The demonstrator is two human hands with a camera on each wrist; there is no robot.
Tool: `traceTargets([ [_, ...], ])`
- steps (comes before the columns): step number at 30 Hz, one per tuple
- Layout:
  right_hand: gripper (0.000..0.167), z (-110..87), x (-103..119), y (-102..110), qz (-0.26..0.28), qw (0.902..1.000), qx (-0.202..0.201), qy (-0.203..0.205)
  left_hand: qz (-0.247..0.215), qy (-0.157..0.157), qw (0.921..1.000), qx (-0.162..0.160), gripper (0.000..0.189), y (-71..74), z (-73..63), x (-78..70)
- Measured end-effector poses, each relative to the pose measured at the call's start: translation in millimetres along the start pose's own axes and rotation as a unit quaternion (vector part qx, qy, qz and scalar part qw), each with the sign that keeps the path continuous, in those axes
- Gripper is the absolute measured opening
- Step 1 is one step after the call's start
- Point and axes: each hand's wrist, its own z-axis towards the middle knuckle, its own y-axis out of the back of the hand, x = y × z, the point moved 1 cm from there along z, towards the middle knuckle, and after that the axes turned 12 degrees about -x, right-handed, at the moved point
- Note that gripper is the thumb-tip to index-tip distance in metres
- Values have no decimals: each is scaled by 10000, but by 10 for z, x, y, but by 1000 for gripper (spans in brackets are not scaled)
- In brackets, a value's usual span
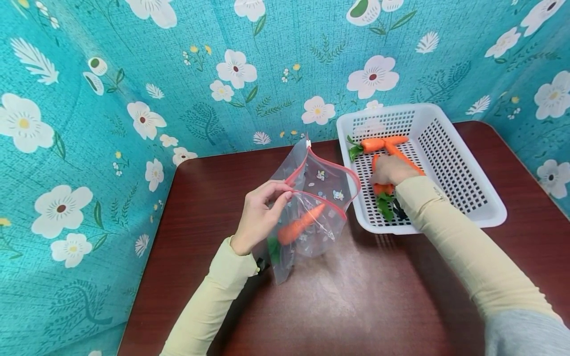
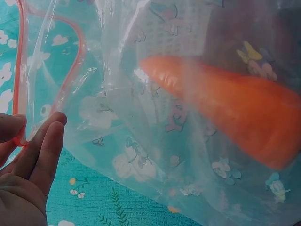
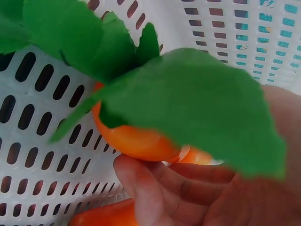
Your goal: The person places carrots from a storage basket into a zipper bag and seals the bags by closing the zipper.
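My left hand (image 1: pixel 260 212) pinches the red zip rim of a clear printed zip bag (image 1: pixel 313 247) between thumb and fingers. The bag's mouth gapes. Inside it lies a carrot (image 1: pixel 299 228) with green leaves at its lower left end; the left wrist view shows this orange carrot (image 2: pixel 225 103) through the plastic. My right hand (image 1: pixel 393 170) is down in a white plastic basket (image 1: pixel 454 163), its fingers curled round a carrot (image 3: pixel 136 141). Green leaves (image 3: pixel 197 103) cover part of that carrot and hand in the right wrist view.
Two more carrots, one lying crosswise (image 1: pixel 373 144) and one slanting (image 1: pixel 406 157), rest in the basket near my right hand. The dark red-brown table (image 1: pixel 338 301) meets a blue floral cloth (image 1: pixel 276 64) at its back and left. The basket stands at the back right.
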Motion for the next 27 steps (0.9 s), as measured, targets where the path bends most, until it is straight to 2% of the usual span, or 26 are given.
traceTargets([
  [6,20,-14,-6,-1,142,9999,-11,-10,-2,-41,10000,-17,9,-5,1,-4],
  [13,16,-65,5,71,531,9983,-65,223,126,-109,9999,-30,11,8,34,-18],
  [20,24,-121,23,146,685,9965,-234,419,396,-330,9986,-147,11,34,96,-47],
  [27,37,-183,10,219,907,9935,-425,545,489,-235,9984,-156,12,30,104,-57],
])
